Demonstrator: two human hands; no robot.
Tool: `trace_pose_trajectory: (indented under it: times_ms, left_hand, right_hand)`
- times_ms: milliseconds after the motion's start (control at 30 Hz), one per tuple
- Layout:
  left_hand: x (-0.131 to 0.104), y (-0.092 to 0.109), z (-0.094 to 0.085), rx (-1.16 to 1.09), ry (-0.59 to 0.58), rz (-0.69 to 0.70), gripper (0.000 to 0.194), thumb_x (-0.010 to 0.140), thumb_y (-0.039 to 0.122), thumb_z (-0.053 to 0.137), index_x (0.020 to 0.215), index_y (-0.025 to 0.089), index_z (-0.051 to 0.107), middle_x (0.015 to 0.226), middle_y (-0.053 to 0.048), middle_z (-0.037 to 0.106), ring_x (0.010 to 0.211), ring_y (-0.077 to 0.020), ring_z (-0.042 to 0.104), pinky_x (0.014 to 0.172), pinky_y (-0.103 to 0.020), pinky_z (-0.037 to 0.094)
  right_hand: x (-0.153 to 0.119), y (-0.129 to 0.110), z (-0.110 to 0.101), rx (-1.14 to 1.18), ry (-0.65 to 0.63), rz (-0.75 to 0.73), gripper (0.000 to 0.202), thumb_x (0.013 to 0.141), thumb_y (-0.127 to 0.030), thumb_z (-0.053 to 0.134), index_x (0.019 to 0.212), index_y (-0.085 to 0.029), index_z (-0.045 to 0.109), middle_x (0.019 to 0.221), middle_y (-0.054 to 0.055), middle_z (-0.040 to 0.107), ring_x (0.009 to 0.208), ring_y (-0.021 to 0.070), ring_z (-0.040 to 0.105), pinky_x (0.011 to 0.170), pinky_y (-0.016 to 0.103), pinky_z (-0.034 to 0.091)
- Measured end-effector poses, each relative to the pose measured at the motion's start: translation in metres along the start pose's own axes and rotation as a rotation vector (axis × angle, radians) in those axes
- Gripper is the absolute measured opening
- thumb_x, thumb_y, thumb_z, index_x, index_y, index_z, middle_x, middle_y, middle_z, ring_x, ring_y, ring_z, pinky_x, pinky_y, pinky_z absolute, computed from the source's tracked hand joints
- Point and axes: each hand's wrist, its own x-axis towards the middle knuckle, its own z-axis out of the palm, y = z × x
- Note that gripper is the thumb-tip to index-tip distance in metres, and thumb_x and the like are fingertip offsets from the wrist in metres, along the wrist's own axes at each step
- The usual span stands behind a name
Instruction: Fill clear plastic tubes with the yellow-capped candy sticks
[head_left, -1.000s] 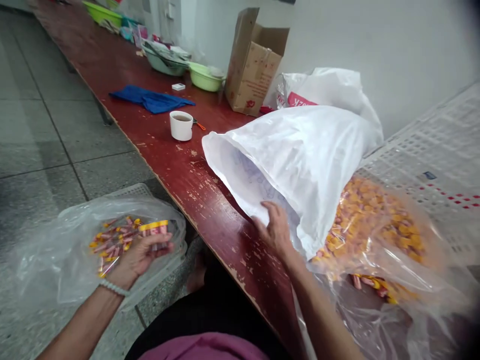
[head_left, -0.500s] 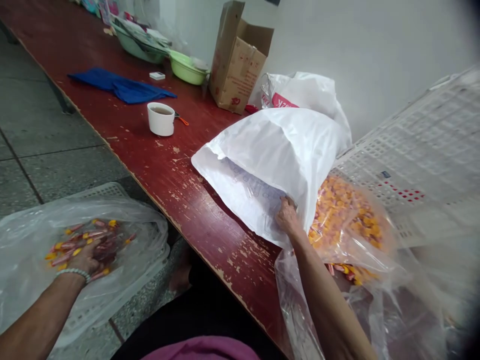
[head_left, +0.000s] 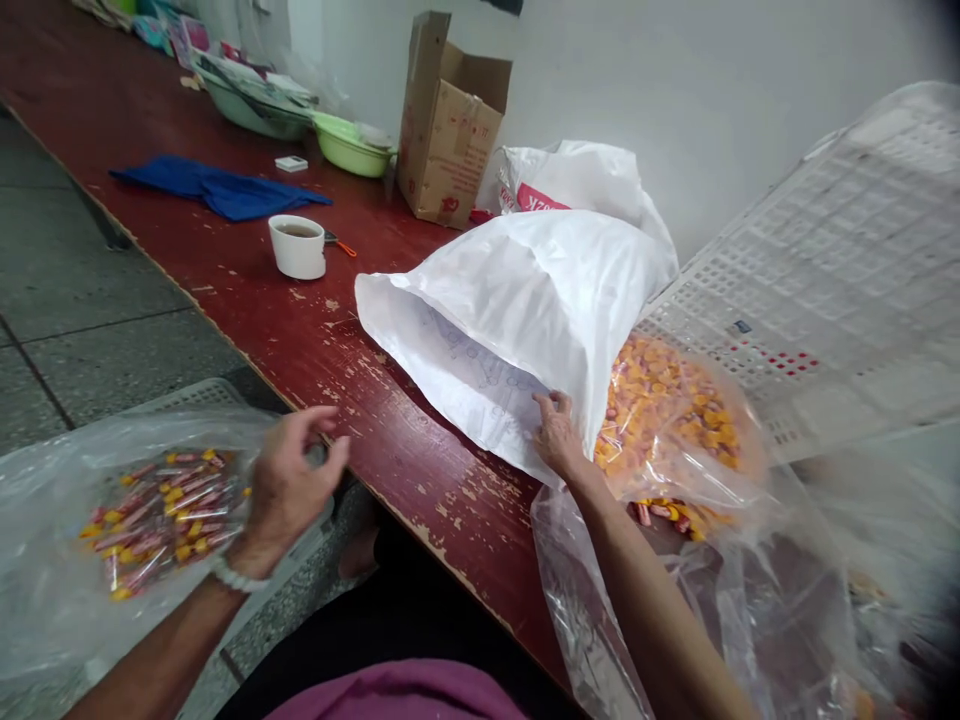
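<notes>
My left hand (head_left: 296,480), a pale bead bracelet at its wrist, hovers by the table's edge, fingers apart and nothing visible between them. Below and left of it, small pink sticks with yellow ends (head_left: 150,515), in clear wraps, lie on a clear plastic liner (head_left: 45,510) over a crate. On the table my right hand (head_left: 559,435) reaches into the mouth of a white bag (head_left: 517,270), its bent fingers gripping the bag near the right corner. Faint print shows inside the bag; how deep its contents lie is hidden. Beside my right forearm, a clear bag (head_left: 667,400) bulges with many yellow-ended pieces.
A white lattice crate (head_left: 847,270) leans at the right. Along the red table (head_left: 352,390) stand a white cup (head_left: 298,250) of brown liquid, a blue cloth (head_left: 225,187), a cardboard box (head_left: 450,140) and a green basin (head_left: 349,150). Another white bag (head_left: 592,170) sits behind.
My left hand has lifted from among the wrapped sticks and moved right, towards the table's edge. My right hand stays at the bag's mouth. The view has shifted slightly.
</notes>
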Motion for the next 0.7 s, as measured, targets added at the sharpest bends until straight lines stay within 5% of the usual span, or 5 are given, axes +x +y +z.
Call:
trace_pose_trajectory:
  times_ms: [100, 233, 400, 700]
  left_hand:
    - [0.014, 0.076, 0.028, 0.050, -0.256, 0.271, 0.024, 0.086, 0.031, 0.042, 0.097, 0.017, 0.058, 0.092, -0.008, 0.062, 0.088, -0.0210, 0.056, 0.083, -0.032, 0.043]
    - [0.035, 0.127, 0.077, 0.272, -0.480, 0.240, 0.041, 0.086, 0.046, 0.038, 0.093, 0.013, 0.061, 0.095, -0.016, 0.063, 0.096, -0.0312, 0.056, 0.078, -0.040, 0.043]
    - [0.049, 0.133, 0.117, 0.322, -0.711, 0.204, 0.034, 0.074, 0.039, 0.053, 0.091, 0.011, 0.063, 0.100, -0.020, 0.064, 0.097, -0.0354, 0.058, 0.079, -0.043, 0.042]
    - [0.048, 0.126, 0.116, 0.109, -0.781, 0.248, 0.040, 0.065, 0.016, 0.056, 0.105, 0.013, 0.059, 0.084, -0.008, 0.066, 0.084, -0.0229, 0.060, 0.074, -0.030, 0.043]
  right_hand:
    - [-0.004, -0.010, -0.008, -0.002, 0.043, 0.012, 0.051, 0.070, 0.000, 0.040, 0.118, -0.012, 0.053, 0.125, 0.017, 0.041, 0.113, 0.0249, 0.046, 0.093, 0.040, 0.042]
    - [-0.020, -0.035, -0.009, 0.034, 0.021, 0.012, 0.028, 0.087, -0.021, 0.040, 0.107, -0.017, 0.058, 0.098, 0.010, 0.060, 0.095, 0.0219, 0.057, 0.084, 0.035, 0.045]
    - [-0.038, -0.054, 0.004, 0.234, -0.097, 0.197, 0.034, 0.084, -0.036, 0.048, 0.112, -0.016, 0.052, 0.088, 0.009, 0.066, 0.081, 0.0224, 0.062, 0.072, 0.033, 0.045]
    - [-0.035, -0.052, 0.015, 0.531, -0.123, 0.300, 0.043, 0.073, -0.025, 0.057, 0.113, -0.011, 0.052, 0.085, 0.007, 0.067, 0.078, 0.0177, 0.062, 0.070, 0.028, 0.045]
